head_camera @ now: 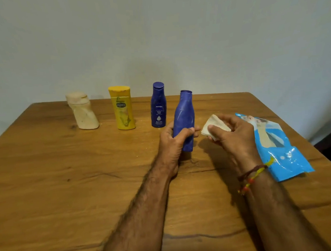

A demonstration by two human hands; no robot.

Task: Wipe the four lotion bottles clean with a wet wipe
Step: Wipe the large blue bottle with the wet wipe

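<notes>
My left hand (172, 139) grips a plain blue lotion bottle (184, 114) around its lower half, holding it upright just above the wooden table (67, 180). Just right of it, my right hand (234, 133) pinches a folded whitish wet wipe (216, 125), a small gap away from the bottle. Three more bottles stand in a row near the far edge: a cream slanted bottle (82, 111) at the left, a yellow bottle (122, 108) in the middle, and a dark blue labelled bottle (158, 105) just behind the held one.
A light blue wet wipe pack (274, 147) lies flat near the table's right edge, under my right wrist. A pale wall rises right behind the table's far edge. Something dark stands beyond the right edge.
</notes>
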